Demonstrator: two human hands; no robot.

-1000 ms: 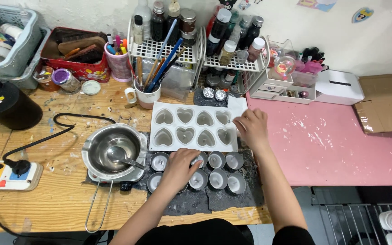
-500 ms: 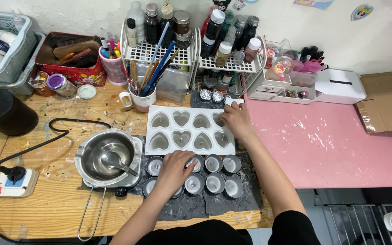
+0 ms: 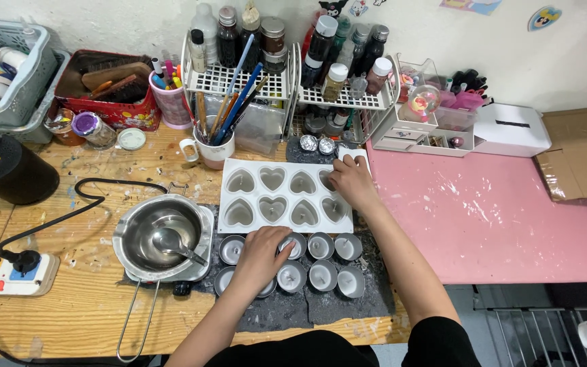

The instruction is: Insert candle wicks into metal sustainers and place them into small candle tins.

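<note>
Clutter fills the far left of your wooden table point(image 3: 90, 299): a black cylinder point(image 3: 8, 178), a power strip point(image 3: 11, 272) with a black cord, and a steel melting pot point(image 3: 161, 234) with a spoon lying in it. Just right of the pot, your left hand point(image 3: 261, 253) lies palm down over the small round metal cups point(image 3: 321, 261) set in two rows on a dark mat; its fingers point(image 3: 287, 238) are curled loosely over the cups at the left end, and you cannot tell whether they pinch one. Behind the cups, touching the same mat, lies the white heart mould point(image 3: 273, 197) with eight hollows. Your right hand point(image 3: 353, 182) rests on the mould's far right corner, fingers point(image 3: 336, 178) bent and close together, tips down on the upper right hollow. Further right, the pink table point(image 3: 497, 217) carries a small white drawer unit point(image 3: 419, 132) and flattened cardboard point(image 3: 582, 153).
</note>
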